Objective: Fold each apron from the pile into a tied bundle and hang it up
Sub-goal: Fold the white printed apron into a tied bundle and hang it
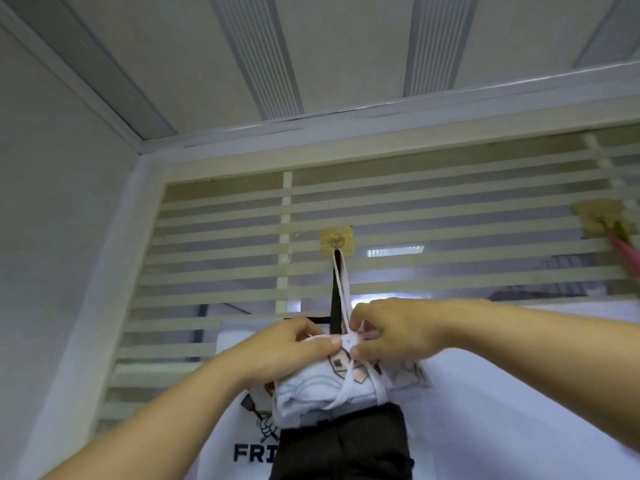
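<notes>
Above both hands: a hook (335,241) on a tan adhesive pad, stuck to the striped glass partition (450,216), carries a white strap (343,282) and a black strap (335,306), both running down toward the fingers
Left hand (294,348): thumb and forefinger pinched together on the strap where it meets the top of the bundle, coming in from the left
Right hand (391,330): fingers curled and pinching the same spot from the other side, fingertips touching those of the left hand
White bundle (329,386): just beneath both hands, a folded apron bound by crossing white ties, its loop already over the hook; whether the hook bears its full weight cannot be told
Black bundle (343,441): directly under the white one, between the two forearms, hung from the same hook
Beyond the left wrist: a flat printed apron (242,441) lettered "FRI"
Far out past the right hand: a second hook (599,220) with a pink item (627,247) hanging from it
Step in hand: probably snugging the knot and settling the bundle on its loop
Doing it well: keep one pinch fixed on the knot while the other draws the slack through; pull along the strap, not away from the glass, since the pad is only stuck on; ease the weight down gradually before letting go
Risk: a loose knot could let the folds slump onto the black bundle
</notes>
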